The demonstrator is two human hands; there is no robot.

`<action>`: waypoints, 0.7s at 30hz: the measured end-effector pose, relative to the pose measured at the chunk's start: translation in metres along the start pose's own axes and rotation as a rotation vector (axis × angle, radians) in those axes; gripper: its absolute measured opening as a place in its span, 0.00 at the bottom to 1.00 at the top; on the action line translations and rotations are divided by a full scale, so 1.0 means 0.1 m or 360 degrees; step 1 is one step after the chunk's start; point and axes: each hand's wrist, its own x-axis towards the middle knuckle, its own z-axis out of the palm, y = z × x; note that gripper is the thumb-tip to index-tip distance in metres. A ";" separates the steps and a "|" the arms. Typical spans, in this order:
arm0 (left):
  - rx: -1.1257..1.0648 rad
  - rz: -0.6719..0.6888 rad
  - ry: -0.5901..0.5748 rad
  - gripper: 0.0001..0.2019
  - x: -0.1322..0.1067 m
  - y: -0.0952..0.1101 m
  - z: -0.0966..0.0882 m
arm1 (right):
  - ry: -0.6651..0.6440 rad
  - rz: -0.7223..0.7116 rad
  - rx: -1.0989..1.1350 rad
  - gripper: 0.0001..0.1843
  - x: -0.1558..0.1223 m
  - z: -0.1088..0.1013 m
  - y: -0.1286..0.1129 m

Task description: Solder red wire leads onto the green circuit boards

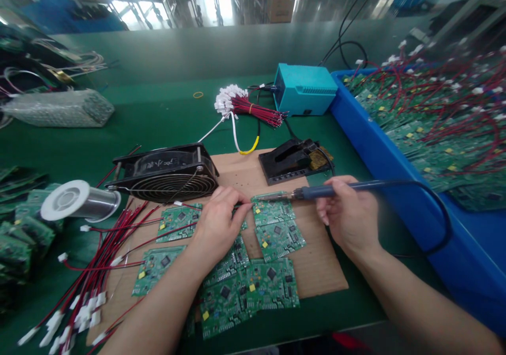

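My right hand (351, 215) grips a soldering iron (322, 191) like a pen, its tip pointing left over the top edge of a green circuit board (272, 212). At that board's left edge, thumb and fingers of my left hand (223, 215) are pinched together; what is between them is hidden. A red wire with a white connector (178, 203) runs in behind the left hand. Below lie more circuit boards, among them one (279, 239) just under the iron's board and another (272, 284) nearer me. They rest on a cardboard sheet (320, 260).
A black fan (166, 173) and a solder spool (81, 202) stand left, above loose red wires (106, 239). Behind are an iron stand (292, 160), a bundle of wires (253, 107) and a teal box (306, 88). A blue bin (356, 133) of wired boards borders the right.
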 end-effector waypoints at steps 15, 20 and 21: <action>0.0014 -0.0122 -0.0034 0.06 0.06 0.04 0.02 | -0.0032 -0.0022 -0.0043 0.13 -0.02 0.01 0.01; 0.0044 -0.0128 -0.0074 0.07 0.06 0.05 0.01 | -0.0026 -0.0026 -0.0037 0.13 -0.02 0.01 0.03; 0.0045 -0.0130 -0.0075 0.07 0.06 0.05 0.01 | -0.0031 -0.0026 -0.0034 0.13 -0.02 0.01 0.03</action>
